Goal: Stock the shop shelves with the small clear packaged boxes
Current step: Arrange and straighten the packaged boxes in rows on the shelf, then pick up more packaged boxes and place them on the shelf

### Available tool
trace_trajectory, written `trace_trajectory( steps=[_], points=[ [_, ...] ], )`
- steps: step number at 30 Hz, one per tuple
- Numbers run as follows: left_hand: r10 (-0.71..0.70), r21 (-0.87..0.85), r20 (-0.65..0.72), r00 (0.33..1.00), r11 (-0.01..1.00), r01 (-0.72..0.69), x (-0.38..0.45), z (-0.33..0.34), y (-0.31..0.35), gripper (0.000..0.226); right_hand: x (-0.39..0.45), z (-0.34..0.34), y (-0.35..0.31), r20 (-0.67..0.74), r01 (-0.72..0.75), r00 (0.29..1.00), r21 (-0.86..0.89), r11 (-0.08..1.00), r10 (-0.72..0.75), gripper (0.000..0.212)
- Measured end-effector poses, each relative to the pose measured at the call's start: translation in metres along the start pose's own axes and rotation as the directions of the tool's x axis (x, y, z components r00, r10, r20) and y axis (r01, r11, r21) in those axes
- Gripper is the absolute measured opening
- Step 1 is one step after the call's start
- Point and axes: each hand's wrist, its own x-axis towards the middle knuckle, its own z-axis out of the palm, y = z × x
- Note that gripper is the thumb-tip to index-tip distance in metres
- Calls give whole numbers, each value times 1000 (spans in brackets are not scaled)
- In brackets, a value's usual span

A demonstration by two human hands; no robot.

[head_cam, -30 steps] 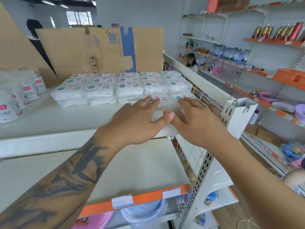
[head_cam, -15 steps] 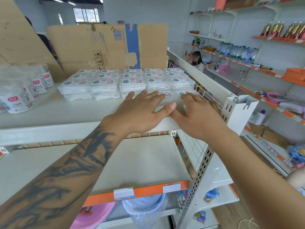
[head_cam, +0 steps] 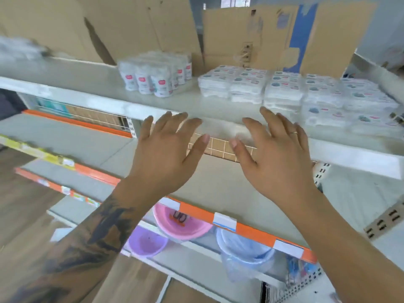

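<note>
nothing here can actually be read. the clear boxes (head_cam: pixel 284 90) stacked on the shelf beyond the fingertips carry small labels with a teal patch and a red one, but the print is a blur. the white pouches (head_cam: pixel 153 77), up and left of the left fingertips, each show a red badge with pale marks too smeared to make out. the cardboard carton (head_cam: pixel 251 38) behind has dark printed symbols, unreadable. the white tags on the orange strip (head_cam: pixel 196 212) below the wrists look blank from here.
</note>
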Motion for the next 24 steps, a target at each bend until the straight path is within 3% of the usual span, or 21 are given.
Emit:
trace_trajectory(
  steps=[8,24],
  points=[
    [-320,147,7,947,937,316,-129,-40,-109,56,-48,34,-134,58,219,970,219,951,-237,48],
    [-683,241,-1,730,709,663,-338,-83,-305,49,-139,123,-403,191,300,850,590,750,-490,47]
  ],
)
